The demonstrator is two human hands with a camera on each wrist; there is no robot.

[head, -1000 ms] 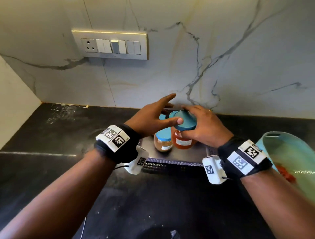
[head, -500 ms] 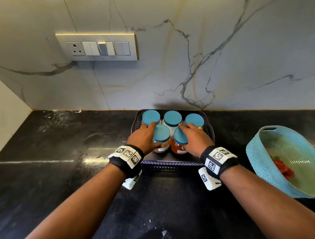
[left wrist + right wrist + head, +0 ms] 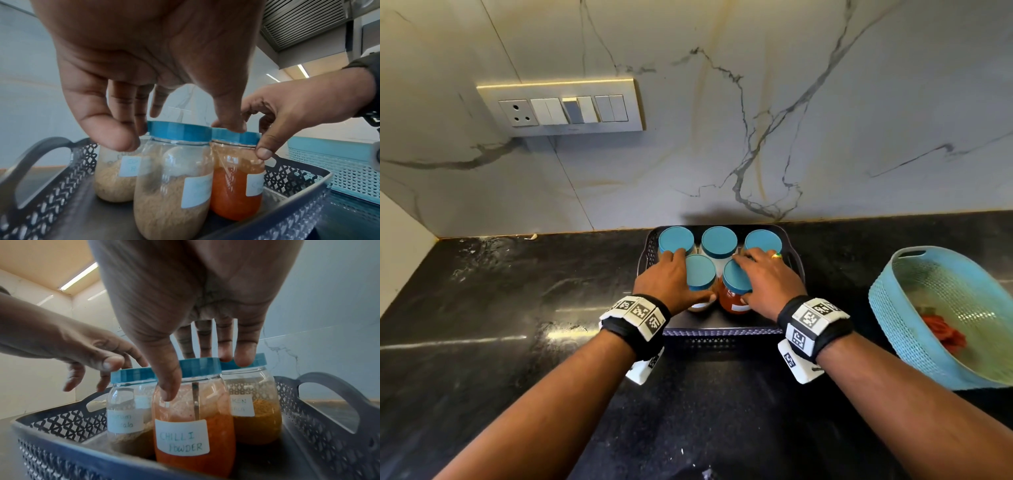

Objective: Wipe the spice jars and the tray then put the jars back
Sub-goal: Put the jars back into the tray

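Note:
A dark lattice tray (image 3: 722,331) stands on the black counter against the marble wall and holds several clear spice jars with blue lids. The chilli powder jar (image 3: 732,301) stands front right in it. My right hand (image 3: 756,274) grips its lid (image 3: 198,368), thumb (image 3: 168,386) down the front, fingers (image 3: 244,352) behind, touching the rear right jar's lid. Beside it is the garam masala jar (image 3: 700,274). My left hand (image 3: 681,274) rests loosely on its lid (image 3: 179,131), fingers relaxed and reaching to the rear left jar (image 3: 676,240). No cloth is in either hand.
A turquoise basket (image 3: 893,308) with a red cloth (image 3: 941,332) inside stands on the counter to the right of the tray. A switch panel (image 3: 561,109) is on the wall up left. Bare black counter (image 3: 517,308) stretches left of the tray and towards me.
The right hand has lowered the chilli powder jar from above the tray into the front right spot. Both hands came down onto the front jars; in the last half second they barely moved.

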